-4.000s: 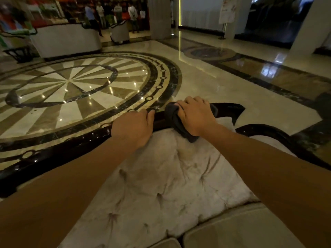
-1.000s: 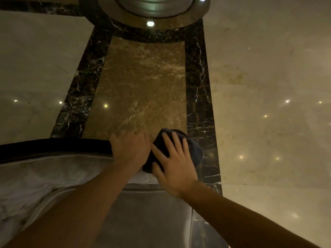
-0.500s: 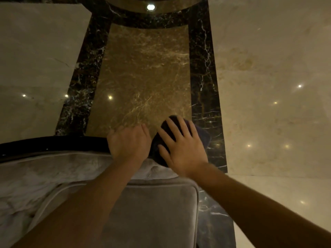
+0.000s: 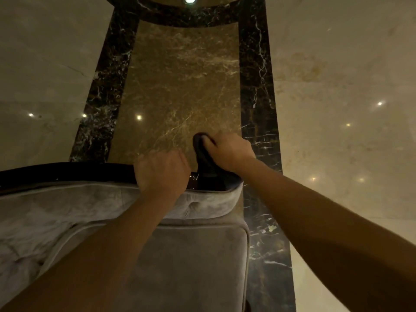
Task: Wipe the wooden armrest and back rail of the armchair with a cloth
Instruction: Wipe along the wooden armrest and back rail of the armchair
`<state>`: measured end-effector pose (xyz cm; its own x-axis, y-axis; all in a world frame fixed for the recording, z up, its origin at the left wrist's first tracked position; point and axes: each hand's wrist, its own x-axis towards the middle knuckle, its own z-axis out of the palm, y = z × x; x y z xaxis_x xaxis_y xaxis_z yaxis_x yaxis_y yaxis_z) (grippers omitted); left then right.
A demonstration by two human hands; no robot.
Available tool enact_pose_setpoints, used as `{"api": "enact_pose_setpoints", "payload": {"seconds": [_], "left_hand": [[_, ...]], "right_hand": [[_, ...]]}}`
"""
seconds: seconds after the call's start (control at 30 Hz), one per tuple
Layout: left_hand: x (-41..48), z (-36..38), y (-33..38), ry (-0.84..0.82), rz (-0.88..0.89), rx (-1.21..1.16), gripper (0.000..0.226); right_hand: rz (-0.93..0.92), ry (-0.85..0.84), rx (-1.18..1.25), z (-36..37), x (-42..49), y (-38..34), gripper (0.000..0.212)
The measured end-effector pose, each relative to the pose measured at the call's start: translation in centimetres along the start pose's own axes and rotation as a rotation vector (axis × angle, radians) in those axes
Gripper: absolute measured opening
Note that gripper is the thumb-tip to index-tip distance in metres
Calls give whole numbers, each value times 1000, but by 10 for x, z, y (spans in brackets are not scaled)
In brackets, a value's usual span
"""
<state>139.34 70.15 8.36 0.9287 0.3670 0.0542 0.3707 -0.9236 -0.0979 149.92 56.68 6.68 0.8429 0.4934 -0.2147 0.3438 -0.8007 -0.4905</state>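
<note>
Gripping: our right hand (image 4: 229, 152) clenches the dark bunched cloth (image 4: 203, 158) at the right end of the glossy dark wooden rail (image 4: 67, 173) | our left hand (image 4: 162, 170) is curled over the rail just beside it | grey velvet padded armchair (image 4: 198, 255) below, on polished marble floor (image 4: 337, 86).

The cloth (image 4: 203, 154) is dark, almost black, bunched into a thick fold under the right hand's fingers (image 4: 221, 143), its rounded end poking out just past them and its lower part draped down over the end of the rail. The armchair's wooden rail (image 4: 67, 171) is glossy and near-black, a narrow curved band running leftward from the left hand's fingers (image 4: 157, 163), which close over it. Below the rail lies grey tufted velvet upholstery (image 4: 78, 203).
</note>
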Motion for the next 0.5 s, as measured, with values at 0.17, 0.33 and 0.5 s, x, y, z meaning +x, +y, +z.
{"api": "enact_pose_setpoints", "payload": {"seconds": [0.17,0.33,0.5], "left_hand": [[1,1,0,59,-26,-64,53],[-2,-1,-1,81,-37,-68,43],[-12,-20,-8,-95,8,-100,31]], "right_hand": [[136,324,-105,39,-75,-14,40],[-384,-27,-316,8,-21,-20,46],[231,352,-64,9,-18,-20,43]]}}
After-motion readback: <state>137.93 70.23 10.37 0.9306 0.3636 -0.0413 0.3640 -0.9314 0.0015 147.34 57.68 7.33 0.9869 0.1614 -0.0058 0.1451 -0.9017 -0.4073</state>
